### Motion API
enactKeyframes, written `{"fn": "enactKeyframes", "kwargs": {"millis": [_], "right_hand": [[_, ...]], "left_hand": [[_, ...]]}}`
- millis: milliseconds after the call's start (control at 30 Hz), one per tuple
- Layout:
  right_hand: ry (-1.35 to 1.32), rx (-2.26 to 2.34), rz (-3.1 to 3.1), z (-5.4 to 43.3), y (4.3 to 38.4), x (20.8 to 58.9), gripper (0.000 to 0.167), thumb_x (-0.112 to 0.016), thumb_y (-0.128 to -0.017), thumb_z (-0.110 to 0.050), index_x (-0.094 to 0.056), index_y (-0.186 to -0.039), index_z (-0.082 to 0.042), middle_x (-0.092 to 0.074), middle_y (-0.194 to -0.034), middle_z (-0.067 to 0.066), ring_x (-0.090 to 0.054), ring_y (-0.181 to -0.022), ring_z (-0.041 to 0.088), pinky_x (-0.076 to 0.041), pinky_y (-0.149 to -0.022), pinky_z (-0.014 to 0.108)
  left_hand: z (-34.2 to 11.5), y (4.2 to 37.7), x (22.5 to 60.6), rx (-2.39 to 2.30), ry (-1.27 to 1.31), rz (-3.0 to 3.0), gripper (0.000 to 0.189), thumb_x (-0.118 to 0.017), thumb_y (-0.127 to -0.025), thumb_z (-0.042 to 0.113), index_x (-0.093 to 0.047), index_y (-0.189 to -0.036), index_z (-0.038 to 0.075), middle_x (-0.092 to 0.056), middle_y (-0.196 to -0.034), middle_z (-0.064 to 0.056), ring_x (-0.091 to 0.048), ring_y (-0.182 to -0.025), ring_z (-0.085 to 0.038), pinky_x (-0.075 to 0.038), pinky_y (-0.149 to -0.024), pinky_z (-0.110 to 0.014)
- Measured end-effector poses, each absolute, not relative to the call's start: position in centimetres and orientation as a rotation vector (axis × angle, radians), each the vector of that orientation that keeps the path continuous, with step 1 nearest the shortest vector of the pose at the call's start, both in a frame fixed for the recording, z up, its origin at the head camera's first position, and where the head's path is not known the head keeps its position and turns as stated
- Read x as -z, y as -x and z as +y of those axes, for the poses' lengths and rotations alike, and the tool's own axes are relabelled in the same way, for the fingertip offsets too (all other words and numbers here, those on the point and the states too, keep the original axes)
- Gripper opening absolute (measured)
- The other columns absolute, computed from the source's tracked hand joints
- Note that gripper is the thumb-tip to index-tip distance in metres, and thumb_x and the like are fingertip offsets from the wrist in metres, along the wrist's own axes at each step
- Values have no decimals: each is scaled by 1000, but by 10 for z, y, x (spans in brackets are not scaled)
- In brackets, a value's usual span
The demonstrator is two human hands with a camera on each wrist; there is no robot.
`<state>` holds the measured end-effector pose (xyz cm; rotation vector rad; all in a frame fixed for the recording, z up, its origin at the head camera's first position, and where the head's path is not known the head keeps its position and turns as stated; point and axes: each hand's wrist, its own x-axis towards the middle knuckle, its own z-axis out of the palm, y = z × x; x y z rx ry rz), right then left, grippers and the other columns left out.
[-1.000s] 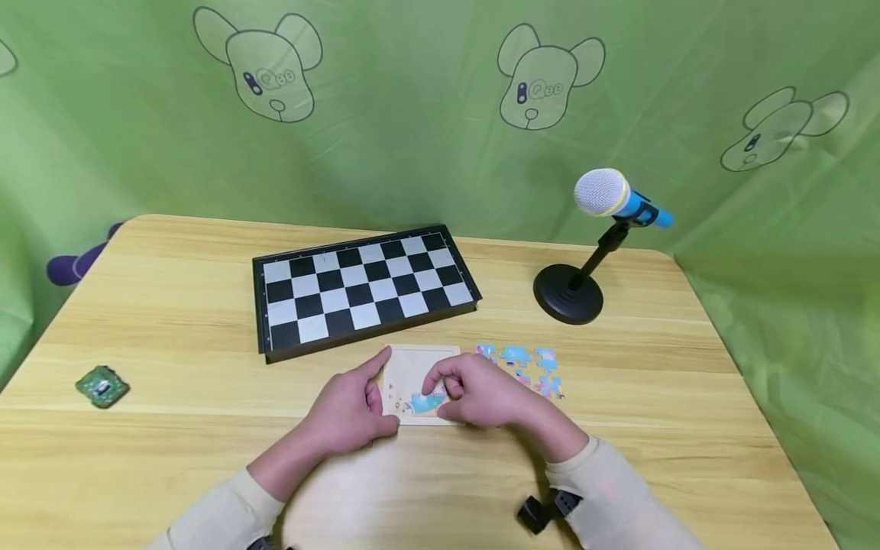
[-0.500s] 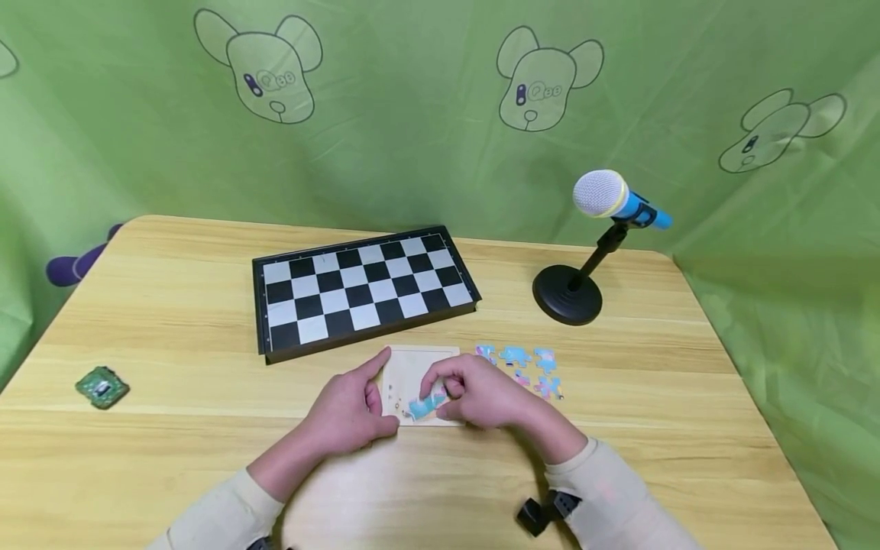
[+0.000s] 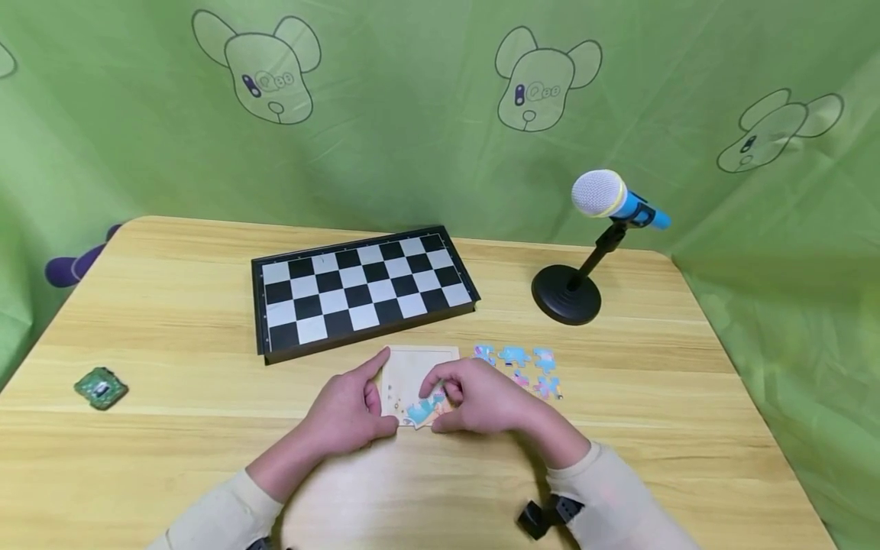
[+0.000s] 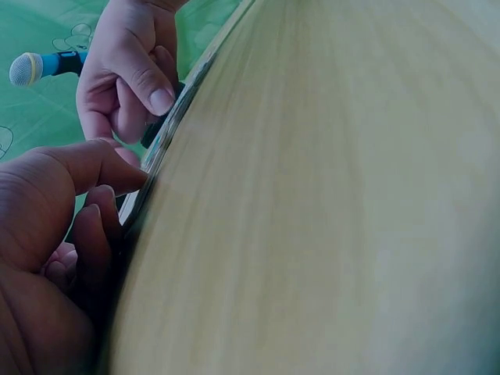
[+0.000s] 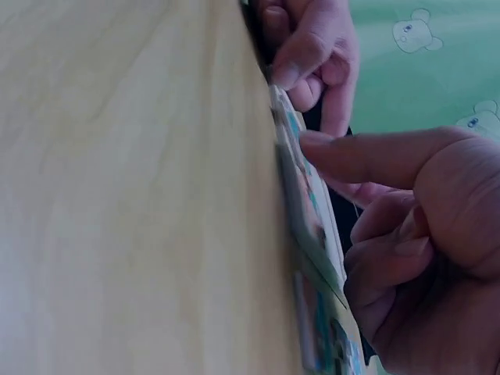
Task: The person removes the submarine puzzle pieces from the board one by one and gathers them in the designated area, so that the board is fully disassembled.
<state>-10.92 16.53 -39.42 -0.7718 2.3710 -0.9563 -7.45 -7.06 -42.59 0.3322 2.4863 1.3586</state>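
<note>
A pale, shallow puzzle tray lies on the table in the head view. My left hand holds its left side, index finger at the far corner and thumb at the near one. Over the tray's right part, my right hand pinches a joined bit of puzzle pieces, coloured teal and orange, between thumb and curled index finger. This bit lies askew, one corner poking over the near rim. In the right wrist view, the right thumb is at its edge. My right hand hides part of the tray.
Several loose blue and pink puzzle pieces lie right of the tray. Behind it stands a folding chessboard. A microphone on a stand is at the back right, a green square object far left. Green cloth hangs behind the table.
The puzzle bit under my right hand has turned from level to askew, its corner shifting over the tray's near rim. My right thumb has moved slightly left and nearer. My left hand stays put.
</note>
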Motion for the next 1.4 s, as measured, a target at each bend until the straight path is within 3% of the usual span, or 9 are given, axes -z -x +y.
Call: {"fn": "enactKeyframes", "kwargs": {"millis": [200,467,1400], "right_hand": [[726,919,2390,163,107,394,28,-87,-77,-17,-69,-97,-19,-34,-57,-9,-32,-52,7,-38,-59,26],[725,980,2454,173,102,386,26,-87,-78,-17,-70,-97,-19,-32,-55,-8,-29,-51,7,-44,-65,29],[542,1065,2676,265,70,386,31,-91,-73,-18,-70,-95,-20,-27,-60,-13,-30,-57,5,-42,-75,28]], "left_hand": [[-70,74,427,-1372,-340,2480,101,-81,-67,11,-33,-156,5,-56,-60,5,-52,-50,-12,-41,-48,-29],[-70,75,425,-1351,-330,2474,101,-82,-69,14,-32,-156,7,-56,-60,5,-53,-50,-13,-40,-49,-29],[-71,73,424,-1394,-315,2469,100,-82,-69,9,-33,-156,6,-56,-60,4,-52,-51,-13,-41,-51,-30]]}}
